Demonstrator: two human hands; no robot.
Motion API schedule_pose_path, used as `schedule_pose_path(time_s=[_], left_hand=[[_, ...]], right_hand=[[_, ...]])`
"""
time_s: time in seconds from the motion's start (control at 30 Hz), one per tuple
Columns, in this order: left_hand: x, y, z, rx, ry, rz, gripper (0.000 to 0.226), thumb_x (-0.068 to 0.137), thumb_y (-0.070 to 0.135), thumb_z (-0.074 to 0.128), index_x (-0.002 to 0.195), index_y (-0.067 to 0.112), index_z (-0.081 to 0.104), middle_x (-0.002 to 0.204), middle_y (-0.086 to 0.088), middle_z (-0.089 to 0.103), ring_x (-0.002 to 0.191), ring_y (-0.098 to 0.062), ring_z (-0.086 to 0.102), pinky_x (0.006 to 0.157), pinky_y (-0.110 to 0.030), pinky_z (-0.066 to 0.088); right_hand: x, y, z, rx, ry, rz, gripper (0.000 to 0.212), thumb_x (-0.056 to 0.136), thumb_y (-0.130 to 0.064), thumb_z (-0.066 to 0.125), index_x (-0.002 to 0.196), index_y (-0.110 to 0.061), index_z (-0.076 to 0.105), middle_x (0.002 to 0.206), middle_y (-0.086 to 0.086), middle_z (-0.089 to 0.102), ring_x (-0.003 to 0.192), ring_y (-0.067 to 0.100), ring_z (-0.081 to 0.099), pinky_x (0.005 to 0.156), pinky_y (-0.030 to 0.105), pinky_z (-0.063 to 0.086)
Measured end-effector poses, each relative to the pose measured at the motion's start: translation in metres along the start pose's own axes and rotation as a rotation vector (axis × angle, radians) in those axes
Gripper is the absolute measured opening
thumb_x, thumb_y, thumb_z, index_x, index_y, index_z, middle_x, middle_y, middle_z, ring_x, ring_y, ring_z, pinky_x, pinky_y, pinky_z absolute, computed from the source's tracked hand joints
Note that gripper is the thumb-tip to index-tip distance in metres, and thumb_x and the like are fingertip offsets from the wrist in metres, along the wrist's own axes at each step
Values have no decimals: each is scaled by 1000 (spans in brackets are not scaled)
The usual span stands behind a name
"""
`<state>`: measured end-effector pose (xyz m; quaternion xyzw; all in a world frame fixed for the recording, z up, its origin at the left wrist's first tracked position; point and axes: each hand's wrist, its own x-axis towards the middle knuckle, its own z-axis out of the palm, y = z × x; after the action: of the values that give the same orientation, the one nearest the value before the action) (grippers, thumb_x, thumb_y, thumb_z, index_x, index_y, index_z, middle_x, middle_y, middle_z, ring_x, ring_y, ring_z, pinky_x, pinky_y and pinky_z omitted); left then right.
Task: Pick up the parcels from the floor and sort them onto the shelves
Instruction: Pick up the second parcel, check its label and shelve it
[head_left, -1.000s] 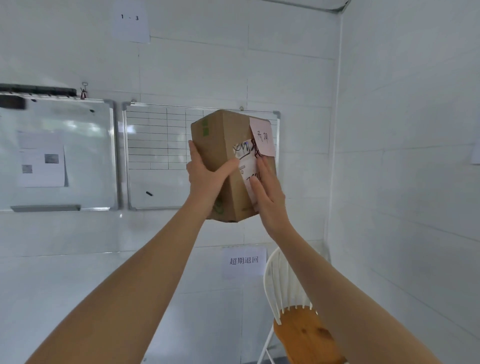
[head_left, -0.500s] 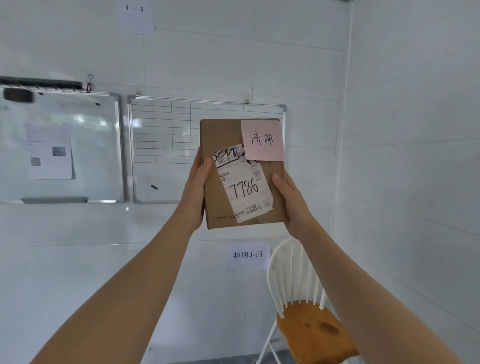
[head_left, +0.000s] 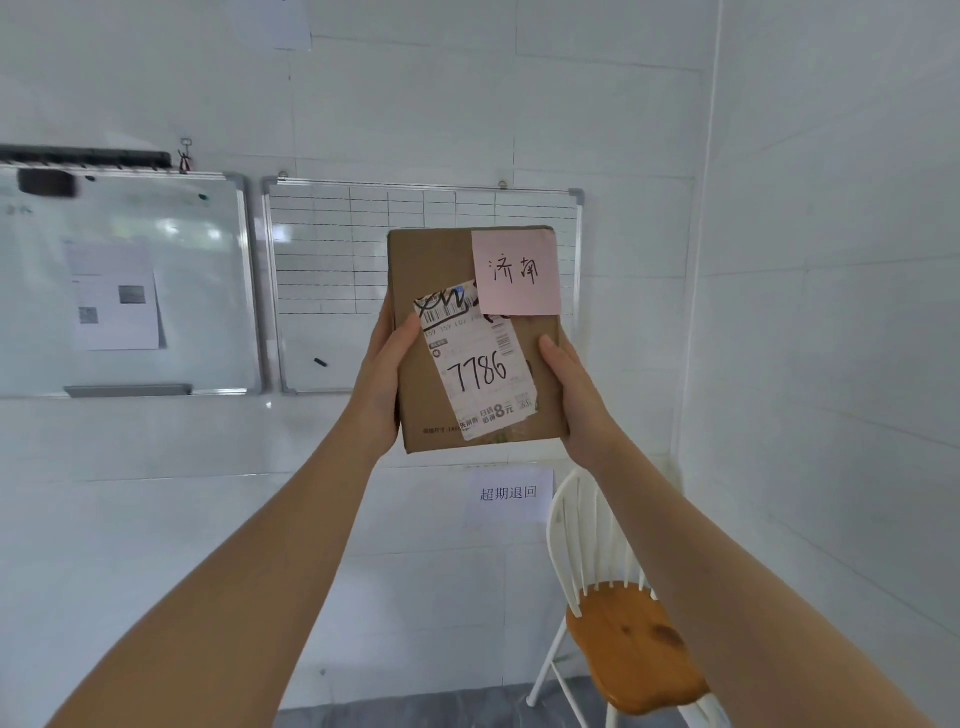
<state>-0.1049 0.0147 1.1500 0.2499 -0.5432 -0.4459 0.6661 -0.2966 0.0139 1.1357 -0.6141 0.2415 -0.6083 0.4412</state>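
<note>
I hold a brown cardboard parcel (head_left: 431, 291) upright at arm's length, its labelled face turned to me. A white shipping label (head_left: 478, 369) on it reads 7786, and a pink sticky note (head_left: 517, 273) with handwritten characters sits at its top right. My left hand (head_left: 382, 382) grips the parcel's left edge, thumb on the front. My right hand (head_left: 574, 400) grips the right edge and lower corner. No shelves or other parcels are in view.
Two whiteboards hang on the white wall behind: a plain whiteboard (head_left: 124, 286) on the left and a gridded whiteboard (head_left: 332, 260) behind the parcel. A paper sign (head_left: 509, 493) is stuck on the wall below. A white chair with an orange wooden seat (head_left: 631, 654) stands in the right corner.
The parcel has turned from edge-on to face-on, so its label and note now show fully. My right hand slid from the front to the right edge. The parcel sits slightly lower.
</note>
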Motion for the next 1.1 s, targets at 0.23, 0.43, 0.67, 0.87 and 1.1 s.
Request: schedule_pose_path(time_s=[0.23,0.43,0.67,0.87,1.1], left_hand=[[-40,37,-38,136,118,83,51,91,40,50,141,33,40,113,7,69,106,-17,66,83,-35,56],[-106,91,-67,321,305,184,46,94,39,45,139,32,41,106,12,71,96,-10,69,76,-29,57],[-238,162,-93,460,657,309,50,89,37,52,138,27,45,103,9,74,96,-12,70,76,-31,57],[-371,234,-88,608,951,386,57,85,39,55,139,27,43,116,6,70,106,-14,67,84,-34,55],[-535,326,-38,788,1270,503,62,80,42,58,138,28,42,117,5,69,107,-17,66,87,-38,54]], right_hand=[[4,4,49,56,-153,11,44,98,-34,43,141,-28,40,108,-6,71,91,11,71,73,28,59],[-10,6,120,250,-348,32,48,96,-35,46,142,-29,39,116,-3,69,99,15,70,83,35,59],[-73,-5,228,492,-684,101,60,86,-36,54,143,-27,39,130,6,64,109,22,67,85,37,57],[-164,-44,327,668,-970,176,60,87,-34,55,144,-27,37,120,3,68,96,16,71,73,31,57],[-304,-127,428,905,-1261,245,64,82,-32,58,143,-23,40,136,7,59,116,23,63,89,36,53]])
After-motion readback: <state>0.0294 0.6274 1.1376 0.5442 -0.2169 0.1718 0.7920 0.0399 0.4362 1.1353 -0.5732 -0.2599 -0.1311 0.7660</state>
